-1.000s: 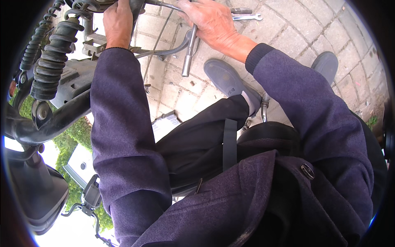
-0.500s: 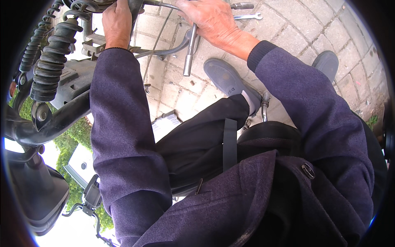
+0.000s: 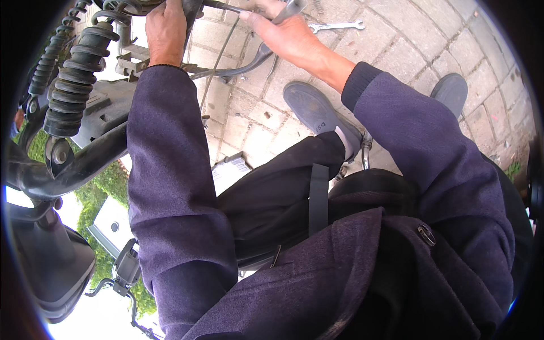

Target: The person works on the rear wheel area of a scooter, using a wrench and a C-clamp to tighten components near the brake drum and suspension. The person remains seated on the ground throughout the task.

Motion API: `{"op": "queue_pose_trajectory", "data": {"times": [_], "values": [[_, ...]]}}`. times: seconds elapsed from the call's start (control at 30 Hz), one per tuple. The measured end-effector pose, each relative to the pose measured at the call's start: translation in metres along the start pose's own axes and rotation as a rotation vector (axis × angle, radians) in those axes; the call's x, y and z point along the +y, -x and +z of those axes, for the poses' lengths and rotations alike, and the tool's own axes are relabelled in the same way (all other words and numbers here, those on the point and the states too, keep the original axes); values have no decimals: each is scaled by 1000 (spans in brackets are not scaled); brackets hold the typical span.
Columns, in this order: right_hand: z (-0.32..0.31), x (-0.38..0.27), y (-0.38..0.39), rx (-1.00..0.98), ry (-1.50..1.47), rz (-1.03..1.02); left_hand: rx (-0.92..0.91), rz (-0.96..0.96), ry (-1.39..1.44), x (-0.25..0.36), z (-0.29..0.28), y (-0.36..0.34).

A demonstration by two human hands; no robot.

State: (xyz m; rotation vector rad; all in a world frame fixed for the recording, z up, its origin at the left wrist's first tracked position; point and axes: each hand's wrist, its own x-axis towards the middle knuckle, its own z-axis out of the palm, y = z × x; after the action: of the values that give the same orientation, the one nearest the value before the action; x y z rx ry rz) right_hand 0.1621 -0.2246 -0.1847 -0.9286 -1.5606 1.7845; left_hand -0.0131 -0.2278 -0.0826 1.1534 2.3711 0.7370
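My right hand (image 3: 286,37) is closed around a metal wrench with a cross handle (image 3: 290,11). From that hand, the wrench's dark shaft (image 3: 224,5) runs left toward the vehicle frame. Beside a black frame tube (image 3: 191,25), my left hand (image 3: 165,34) is closed at the vehicle's underside. What it grips lies hidden behind the fingers and beyond the top edge. A thin cable (image 3: 218,51) and a curved dark metal bar (image 3: 238,70) cross between my hands. On the paving just right of my right hand lies a silver open-ended wrench (image 3: 339,25).
At left are a coil-spring shock absorber (image 3: 77,79), a thick black tube (image 3: 73,164) and a black mirror-like housing (image 3: 62,266). My grey shoes (image 3: 310,105) stand on stone paving (image 3: 385,56). A chrome metal part (image 3: 366,152) sits near my leg. Lower left shows another vehicle's handlebar (image 3: 122,286).
The wrench handle in my right hand has turned: its chrome bar hung down toward me before and now points up and right. My left hand has stayed nearly in place.
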Motion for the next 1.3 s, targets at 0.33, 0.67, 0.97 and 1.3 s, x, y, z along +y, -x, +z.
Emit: {"op": "queue_pose_trajectory", "data": {"times": [0.33,0.67,0.97,1.3], "values": [[-26,0,-10,-396,-1227,679,-50,13,40,-13,-7,-11],[-28,2,1,60,322,-241,-53,-228,6,6,-4,-2],[-28,4,-3,-79,499,-309,-88,-167,65,12,0,4],[-23,10,-5,-16,641,-448,-140,-154,82,7,-3,-2]]}}
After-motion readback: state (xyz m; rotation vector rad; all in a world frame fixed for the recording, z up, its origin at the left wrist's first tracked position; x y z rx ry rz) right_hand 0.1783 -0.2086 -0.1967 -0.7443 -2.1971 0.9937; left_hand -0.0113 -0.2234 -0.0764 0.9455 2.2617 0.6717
